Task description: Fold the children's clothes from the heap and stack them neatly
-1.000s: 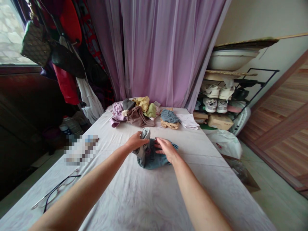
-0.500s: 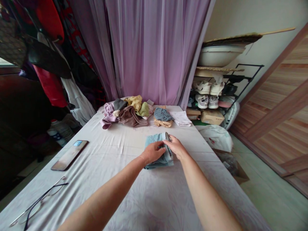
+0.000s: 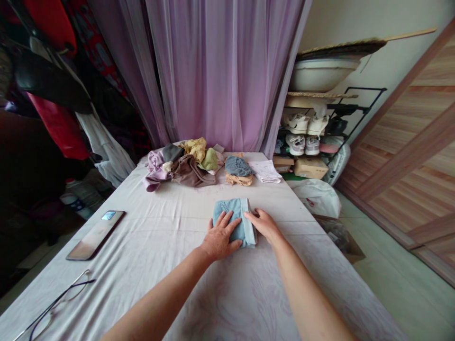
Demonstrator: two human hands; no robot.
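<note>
Currently, the left hand (image 3: 220,237) lies open and flat, fingers spread, on a folded piece of light-blue denim (image 3: 231,219), while the right hand (image 3: 261,224) rests open, not gripping, with its fingertips at the denim's right edge. That fold sits mid-frame on the sheet-covered worktop (image 3: 159,227). Beyond it, at upper centre, lies a heap of crumpled clothes (image 3: 186,170); a phone (image 3: 95,235) and eyeglasses (image 3: 59,303) lie at lower left.
</note>
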